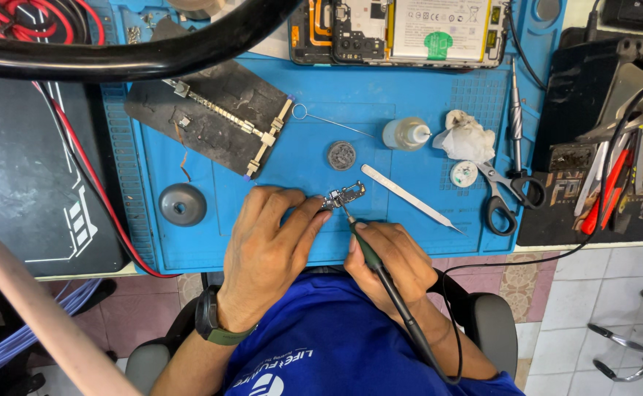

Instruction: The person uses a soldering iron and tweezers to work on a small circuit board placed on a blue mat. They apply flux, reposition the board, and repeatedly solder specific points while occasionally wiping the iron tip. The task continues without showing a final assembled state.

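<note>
Bright blue work mat (409,95) with a fine grid pattern, dark green and black soldering iron (380,271), olive green watch strap (215,334), royal blue shirt (336,330) with white lettering, black-handled scissors (508,191), silver tweezers (409,196), white crumpled tissue (467,137), red cable (94,191), pink patterned floor tiles (519,282)

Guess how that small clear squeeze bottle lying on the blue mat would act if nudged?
The squeeze bottle lies on its side on the blue mat, so it would probably roll. It looks like small, thin plastic, likely light. Its nozzle points at the crumpled tissue, which might stop it.
</note>
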